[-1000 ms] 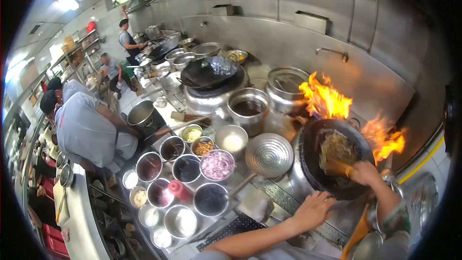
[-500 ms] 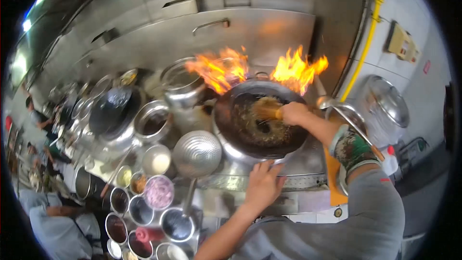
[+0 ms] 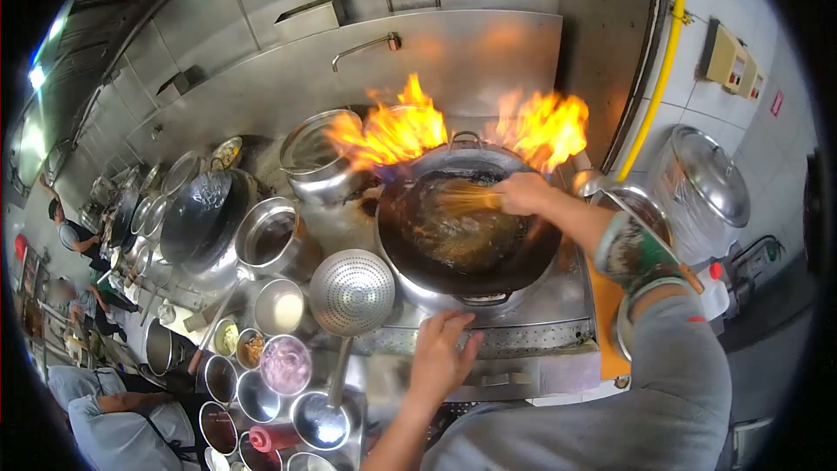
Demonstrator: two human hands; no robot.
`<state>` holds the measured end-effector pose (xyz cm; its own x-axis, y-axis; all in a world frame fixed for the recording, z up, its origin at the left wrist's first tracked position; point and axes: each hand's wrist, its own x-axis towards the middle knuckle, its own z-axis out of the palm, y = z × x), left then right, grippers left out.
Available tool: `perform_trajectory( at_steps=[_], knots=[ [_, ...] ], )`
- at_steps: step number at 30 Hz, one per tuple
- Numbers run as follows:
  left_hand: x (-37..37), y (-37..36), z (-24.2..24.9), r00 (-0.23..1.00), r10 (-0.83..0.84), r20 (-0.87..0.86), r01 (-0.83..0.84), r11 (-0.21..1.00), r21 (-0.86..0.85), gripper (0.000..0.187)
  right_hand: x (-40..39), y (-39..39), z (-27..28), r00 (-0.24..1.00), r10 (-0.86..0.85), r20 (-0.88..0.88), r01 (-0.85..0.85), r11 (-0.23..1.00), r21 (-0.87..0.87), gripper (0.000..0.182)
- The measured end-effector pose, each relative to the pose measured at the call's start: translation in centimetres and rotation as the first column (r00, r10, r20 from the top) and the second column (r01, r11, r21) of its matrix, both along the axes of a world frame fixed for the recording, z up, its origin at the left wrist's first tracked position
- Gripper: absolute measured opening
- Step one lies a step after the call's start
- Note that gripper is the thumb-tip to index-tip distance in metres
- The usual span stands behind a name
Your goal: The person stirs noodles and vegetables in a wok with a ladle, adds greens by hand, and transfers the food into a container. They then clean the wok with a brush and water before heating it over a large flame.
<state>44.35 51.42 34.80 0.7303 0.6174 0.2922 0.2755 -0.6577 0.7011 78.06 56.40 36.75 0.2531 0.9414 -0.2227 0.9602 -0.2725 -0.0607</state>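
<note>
A large dark wok (image 3: 401, 235) sits on the stove, murky liquid (image 3: 471, 240) swirling in its bottom. My right hand (image 3: 526, 194) is closed around the end of a bamboo wok brush (image 3: 466, 199), whose bristles reach into the wok. Flames (image 3: 403, 122) rise from behind the wok on both sides. In front of the wok's near handle (image 3: 482, 300), my left hand (image 3: 442, 353) holds nothing; its fingers are apart, close to the stove's front edge. Left of that hand, a perforated skimmer (image 3: 352, 290) rests across a metal pot.
Several metal containers of ingredients and sauces, including chopped onion (image 3: 286, 365), stand at left. A ladle (image 3: 588, 183) lies at right over a metal bowl. Beyond it are a lidded pot (image 3: 708, 176) and a yellow pipe (image 3: 667, 70). Other people (image 3: 122, 419) are at far left.
The brush bristles have swept through the wok, and the liquid has shifted. My left hand has moved slightly down and left, away from the wok's rim. The camera view has tilted slightly.
</note>
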Motion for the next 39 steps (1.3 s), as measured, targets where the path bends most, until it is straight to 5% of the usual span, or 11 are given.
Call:
perform_trajectory(
  at_steps=[11,13,15,19,20,22,25,27,31,33,39],
  knots=[
    [-1.6,-0.6,-0.9,0.994,0.103,-0.029,-0.102,0.995,0.016,0.030,-2.6,-0.9,-2.7,0.991,0.105,-0.082,-0.086,0.974,0.209,0.043],
    [-2.9,-0.6,-1.3,0.993,0.113,-0.035,-0.113,0.994,-0.003,0.030,0.0,-1.7,-1.0,0.963,0.183,-0.197,-0.166,0.981,0.100,0.046],
    [-4.1,-0.8,-1.7,0.972,0.218,-0.088,-0.216,0.976,0.038,0.030,1.9,0.5,-2.0,0.993,0.093,-0.072,-0.087,0.993,0.082,0.045],
    [-4.0,-1.3,-2.4,0.985,0.157,-0.064,-0.159,0.987,-0.018,0.029,-2.1,1.1,-6.0,0.951,0.130,-0.279,-0.002,0.908,0.419,0.044],
    [-4.7,-1.6,-2.5,0.986,0.150,-0.073,-0.153,0.988,-0.029,0.029,-5.1,-1.5,-1.4,0.866,-0.070,-0.495,0.129,0.988,0.087,0.044],
    [-6.9,-1.8,-2.8,0.963,0.241,-0.122,-0.260,0.949,-0.178,0.027,-6.1,-5.8,1.9,0.856,-0.102,-0.506,0.019,0.986,-0.167,0.045],
    [-11.0,-1.6,-5.9,0.919,0.360,-0.162,-0.386,0.903,-0.186,0.026,-2.9,-10.1,1.2,0.923,0.218,-0.316,-0.204,0.976,0.077,0.043],
    [-11.3,-1.2,-7.3,0.906,0.386,-0.177,-0.406,0.908,-0.099,0.026,-3.0,-8.4,1.7,0.994,0.020,-0.109,-0.032,0.994,-0.108,0.037],
    [-10.5,0.2,-8.7,0.930,0.317,-0.188,-0.330,0.943,-0.042,0.030,-7.0,-5.6,-0.3,0.995,0.008,-0.095,0.004,0.992,0.127,0.029],
    [-11.4,0.2,-9.6,0.899,0.411,-0.152,-0.417,0.909,-0.005,0.038,-7.3,-8.4,2.7,0.998,0.025,-0.049,-0.029,0.996,-0.087,0.029],
    [-12.8,0.5,-14.5,0.857,0.490,-0.161,-0.515,0.828,-0.223,0.058,-3.2,-7.6,1.3,0.938,-0.290,0.191,0.314,0.944,-0.106,0.025]
  ],
)
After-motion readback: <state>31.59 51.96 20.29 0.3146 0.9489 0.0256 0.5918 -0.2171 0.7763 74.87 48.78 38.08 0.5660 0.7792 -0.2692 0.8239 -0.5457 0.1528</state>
